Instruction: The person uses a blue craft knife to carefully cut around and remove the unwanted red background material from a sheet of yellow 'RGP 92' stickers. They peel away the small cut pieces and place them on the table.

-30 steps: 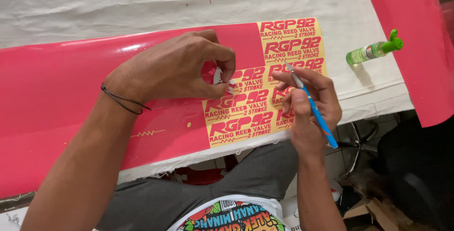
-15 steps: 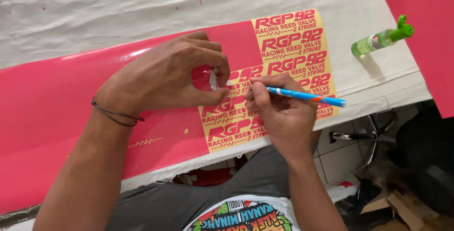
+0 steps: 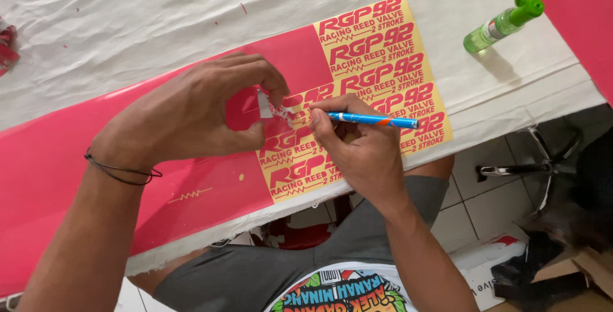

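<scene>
The left hand (image 3: pixel 191 117) pinches a small peeled scrap of red vinyl (image 3: pixel 276 111) between thumb and forefinger, while the right hand (image 3: pixel 357 152) is closed around a blue pen-shaped weeding knife (image 3: pixel 370 119) whose tip meets that scrap. The step in hand appears to be weeding waste vinyl from the cut sticker sheet (image 3: pixel 364 95); the next move likely calls for a slow, steady lift. The sheet, yellow with red lettering, lies flat left of the green spray bottle (image 3: pixel 504 21), its left part uncut glossy red.
</scene>
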